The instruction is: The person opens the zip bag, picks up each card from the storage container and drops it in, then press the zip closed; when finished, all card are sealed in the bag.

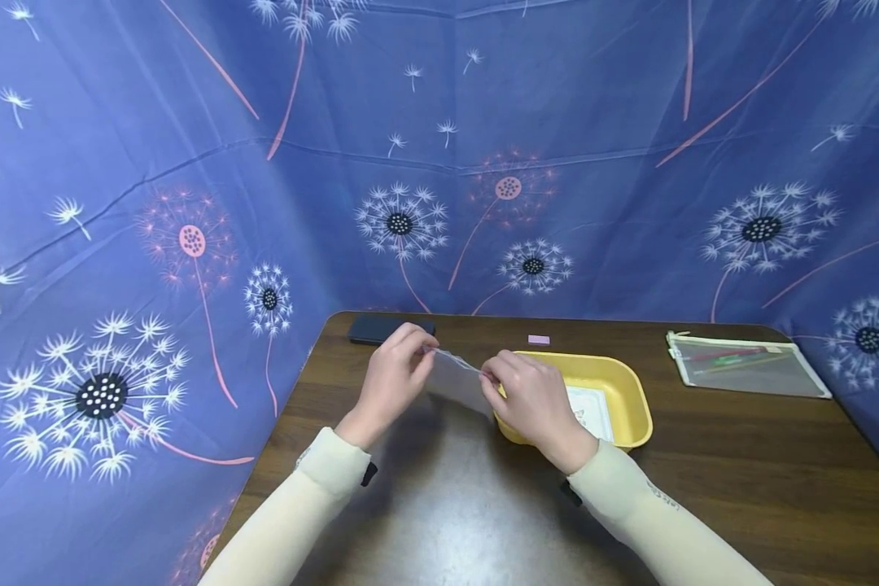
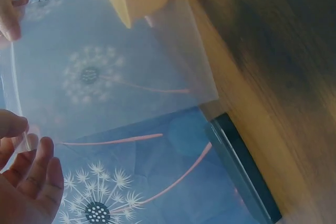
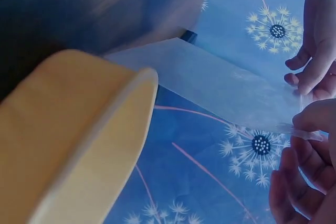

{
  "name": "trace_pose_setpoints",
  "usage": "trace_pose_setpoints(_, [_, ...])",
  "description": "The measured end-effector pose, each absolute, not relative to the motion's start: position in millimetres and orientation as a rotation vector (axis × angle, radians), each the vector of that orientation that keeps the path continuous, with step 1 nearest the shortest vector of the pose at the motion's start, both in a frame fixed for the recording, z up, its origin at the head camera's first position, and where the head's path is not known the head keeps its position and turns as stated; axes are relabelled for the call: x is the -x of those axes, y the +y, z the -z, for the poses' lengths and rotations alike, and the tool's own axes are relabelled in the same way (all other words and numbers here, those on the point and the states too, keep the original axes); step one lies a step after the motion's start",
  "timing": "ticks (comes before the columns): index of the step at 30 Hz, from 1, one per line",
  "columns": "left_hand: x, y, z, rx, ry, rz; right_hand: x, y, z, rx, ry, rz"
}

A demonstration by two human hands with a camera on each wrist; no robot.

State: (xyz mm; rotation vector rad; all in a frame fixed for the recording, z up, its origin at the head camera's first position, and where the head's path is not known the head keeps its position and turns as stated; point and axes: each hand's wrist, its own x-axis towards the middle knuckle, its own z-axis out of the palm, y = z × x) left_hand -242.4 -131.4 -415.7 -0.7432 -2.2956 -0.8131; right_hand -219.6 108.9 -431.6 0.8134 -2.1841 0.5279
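Note:
A translucent plastic zip bag hangs between both hands above the table, its zip edge on top. My left hand pinches one end of that edge between thumb and fingers. At the other end, my right hand pinches the edge close to the corner. In the left wrist view the bag looks flat, and the curtain shows through it. Just beside and partly behind the right hand stands a yellow plastic basket with a white printed packet or card in it.
On the brown wooden table, a dark oblong case lies behind the left hand. A small pink block is near the back edge. At right lies a mesh zip pouch with pens. A blue dandelion-print curtain surrounds the table.

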Motion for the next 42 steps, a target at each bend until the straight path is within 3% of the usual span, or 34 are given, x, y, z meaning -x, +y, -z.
trace_pose_setpoints(32, [205.7, -101.3, 430.9, 0.453, -2.272, 1.431, 197.6, 93.3, 453.4, -0.66, -2.086, -0.686])
trace_pose_setpoints(42, [203.0, -96.1, 435.8, 0.391, -2.367, 1.374, 197.9, 91.0, 457.2, -0.643, -2.056, -0.702])
